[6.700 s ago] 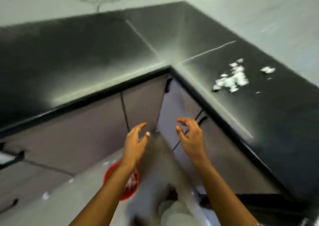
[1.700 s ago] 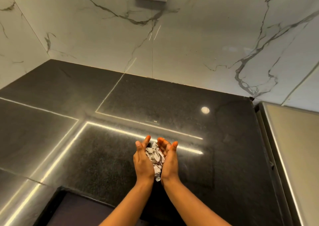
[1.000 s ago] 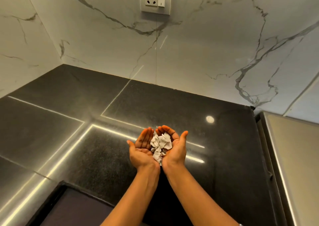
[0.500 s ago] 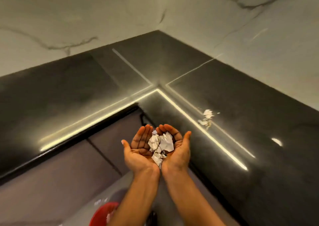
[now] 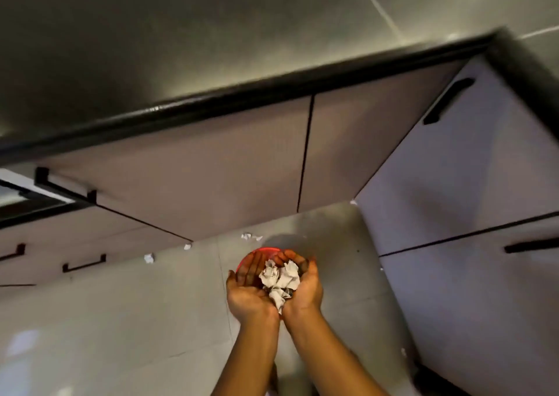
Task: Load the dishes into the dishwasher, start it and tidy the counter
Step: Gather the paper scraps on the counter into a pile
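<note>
My left hand (image 5: 246,288) and my right hand (image 5: 307,286) are pressed side by side, palms up, forming a cup. A heap of crumpled white paper scraps (image 5: 279,277) lies in that cup, mostly against my right palm, whose fingers curl up round it. The fingers of my left hand lie fairly straight. Directly below my hands, on the floor, stands a red bin (image 5: 257,252); only an arc of its rim shows past my left fingers.
More white paper scraps (image 5: 148,258) lie on the pale floor tiles near the cabinet base. The black countertop (image 5: 181,47) juts out above brown cabinet doors (image 5: 211,168). A corner cabinet with a black handle (image 5: 447,100) stands to the right.
My cupped hands have carried the paper scraps away from the countertop and down. My view has swung to the floor, and the hands now hang over the red bin.
</note>
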Demonstrator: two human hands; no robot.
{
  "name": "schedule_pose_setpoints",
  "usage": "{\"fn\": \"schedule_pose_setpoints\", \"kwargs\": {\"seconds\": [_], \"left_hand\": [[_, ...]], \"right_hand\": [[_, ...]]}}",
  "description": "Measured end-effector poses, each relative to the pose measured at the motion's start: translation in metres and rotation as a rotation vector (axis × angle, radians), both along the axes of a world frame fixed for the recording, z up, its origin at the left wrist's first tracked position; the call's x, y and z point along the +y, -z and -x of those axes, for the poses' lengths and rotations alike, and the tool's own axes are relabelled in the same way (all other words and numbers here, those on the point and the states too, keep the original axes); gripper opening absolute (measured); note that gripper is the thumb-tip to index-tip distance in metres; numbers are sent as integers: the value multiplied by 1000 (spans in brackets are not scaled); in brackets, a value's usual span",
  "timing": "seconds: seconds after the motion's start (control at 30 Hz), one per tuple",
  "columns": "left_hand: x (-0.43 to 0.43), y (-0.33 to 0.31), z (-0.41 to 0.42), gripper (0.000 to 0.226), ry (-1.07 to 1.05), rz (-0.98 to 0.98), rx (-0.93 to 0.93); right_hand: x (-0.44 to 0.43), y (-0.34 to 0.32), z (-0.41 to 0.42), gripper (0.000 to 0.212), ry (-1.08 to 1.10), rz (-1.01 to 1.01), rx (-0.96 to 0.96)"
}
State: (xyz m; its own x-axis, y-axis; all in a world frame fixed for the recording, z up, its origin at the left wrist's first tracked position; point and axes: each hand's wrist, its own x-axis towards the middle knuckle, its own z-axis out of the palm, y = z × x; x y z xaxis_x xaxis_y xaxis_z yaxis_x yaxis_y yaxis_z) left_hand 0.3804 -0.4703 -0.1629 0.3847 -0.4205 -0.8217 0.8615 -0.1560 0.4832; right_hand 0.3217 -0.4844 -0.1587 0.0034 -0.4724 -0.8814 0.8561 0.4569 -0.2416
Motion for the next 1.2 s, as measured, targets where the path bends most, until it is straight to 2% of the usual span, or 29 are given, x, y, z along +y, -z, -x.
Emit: {"fn": "schedule_pose_setpoints", "kwargs": {"seconds": [0.1, 0.2, 0.27, 0.37, 0.47, 0.57, 0.7, 0.87, 0.93, 1.0, 1.03, 1.1, 1.17, 1.2], "left_hand": [[-3, 97, -32, 58, 93, -36, 31], [1, 177, -58, 77, 195, -131, 110], [4, 204, -71, 84, 266, -173, 147], [18, 205, -81, 87, 286, -182, 188], [36, 165, -84, 87, 233, -113, 227], [47, 100, -82, 78, 261, -54, 230], [51, -18, -57, 53, 452, 49, 98], [37, -138, -3, 37, 723, 352, -79], [20, -176, 27, 34, 849, 461, -171], [1, -207, 63, 30, 1002, 568, -303], [-8, -218, 78, 28, 1084, 617, -389], [-26, -236, 115, 23, 1253, 747, -590], [-41, -242, 149, 23, 1424, 859, -797], [-48, -241, 162, 25, 1493, 893, -881]], "right_hand": [[-5, 84, -23, 52, -132, -89, 24], [-12, 153, -25, 72, -269, -116, 61], [-13, 175, -20, 78, -329, -164, 73], [0, 183, -11, 83, -396, -184, 85], [26, 152, -1, 84, -334, -122, 38], [38, 87, 6, 80, -231, -90, -21], [51, -18, 22, 77, -178, 87, 33], [61, -147, 81, 62, -218, 396, 203], [67, -194, 112, 51, -176, 477, 346], [72, -232, 147, 37, -117, 528, 580], [74, -246, 164, 31, -109, 553, 744], [79, -268, 208, 19, -166, 567, 1217], [80, -273, 255, 19, -304, 485, 1665], [77, -270, 276, 25, -426, 430, 1799]]}}
